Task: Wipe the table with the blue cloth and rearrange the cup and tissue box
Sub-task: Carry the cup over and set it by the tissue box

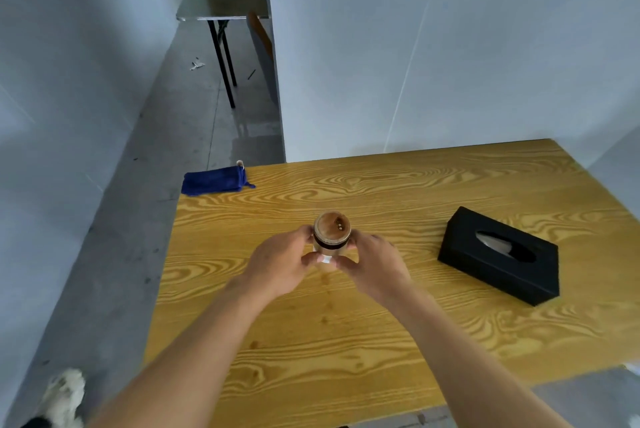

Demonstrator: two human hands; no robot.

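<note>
Clasping cup: left hand, right hand, arms outstretched.

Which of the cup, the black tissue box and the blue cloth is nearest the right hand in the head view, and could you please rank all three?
1. Cup: held by the right hand, table centre.
2. Tissue box: to the right.
3. Blue cloth: far left corner, overhanging the edge.

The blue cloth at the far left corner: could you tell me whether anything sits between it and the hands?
Nothing visible does. Both the left hand and right hand grip the cup mid-table; bare wood lies between there and the blue cloth. The tissue box sits well off to the right.
</note>
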